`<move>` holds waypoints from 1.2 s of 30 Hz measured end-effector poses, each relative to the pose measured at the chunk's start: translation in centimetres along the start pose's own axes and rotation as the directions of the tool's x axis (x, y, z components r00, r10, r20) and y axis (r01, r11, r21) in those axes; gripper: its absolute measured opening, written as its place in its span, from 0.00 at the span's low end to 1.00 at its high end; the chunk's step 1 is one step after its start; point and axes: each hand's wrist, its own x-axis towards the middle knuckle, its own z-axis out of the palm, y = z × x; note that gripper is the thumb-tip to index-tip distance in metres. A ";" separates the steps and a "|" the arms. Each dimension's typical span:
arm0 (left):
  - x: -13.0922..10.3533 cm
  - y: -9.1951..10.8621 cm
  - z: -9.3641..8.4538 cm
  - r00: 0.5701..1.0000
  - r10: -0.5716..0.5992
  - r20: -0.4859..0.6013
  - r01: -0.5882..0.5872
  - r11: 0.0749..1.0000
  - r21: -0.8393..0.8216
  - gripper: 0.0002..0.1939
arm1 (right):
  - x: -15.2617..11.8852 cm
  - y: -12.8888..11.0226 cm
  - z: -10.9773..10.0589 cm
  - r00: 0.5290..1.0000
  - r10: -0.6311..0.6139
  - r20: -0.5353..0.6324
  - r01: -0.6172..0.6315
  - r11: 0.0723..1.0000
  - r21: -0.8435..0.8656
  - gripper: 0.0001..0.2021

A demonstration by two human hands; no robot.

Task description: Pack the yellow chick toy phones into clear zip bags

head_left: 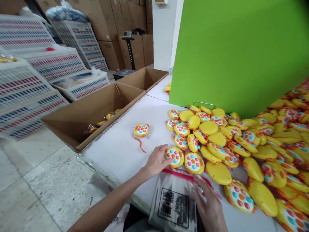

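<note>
My left hand (156,160) is at a yellow turtle-like toy (174,157) with coloured dots, its fingers and thumb closed about the toy's left side. Beside it, touching or nearly so, lies a similar dotted toy (193,162). My right hand (209,203) grips the right side of a clear plastic zip bag (173,201) with a red strip along its top and black print on its face. The bag hangs over the table's near edge; its contents cannot be made out. Another toy (141,130) with an orange cord lies apart on the left.
A big heap of yellow toys (218,140) covers the right of the white table (108,146). Behind it stands a green board (229,54). An open cardboard box (96,109) with bagged toys adjoins the left edge. White crates (29,80) are stacked beyond.
</note>
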 end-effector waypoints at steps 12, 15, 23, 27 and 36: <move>0.2 0.5 1.0 0.992 -0.043 0.119 0.063 0.983 -0.172 0.15 | 2.4 -6.1 2.9 0.886 0.383 0.261 -0.424 0.444 0.789 0.27; -1.3 1.2 1.5 0.987 -0.046 0.152 0.091 0.948 -0.306 0.18 | 2.9 -6.9 3.1 0.881 0.424 0.208 -0.388 0.400 0.830 0.27; -2.9 2.1 1.9 0.885 -0.062 0.461 0.354 0.733 -0.581 0.26 | 2.0 -6.2 1.1 0.916 0.385 0.113 -0.334 0.578 0.745 0.23; -3.8 1.9 2.3 0.919 -0.064 0.390 0.297 0.762 -0.576 0.26 | 1.9 -7.0 0.2 0.944 0.300 0.136 -0.299 0.608 0.735 0.22; -4.0 2.4 2.6 0.936 -0.023 0.350 0.176 0.894 -0.413 0.15 | 2.0 -7.6 -0.9 0.965 0.178 0.190 -0.259 0.585 0.768 0.19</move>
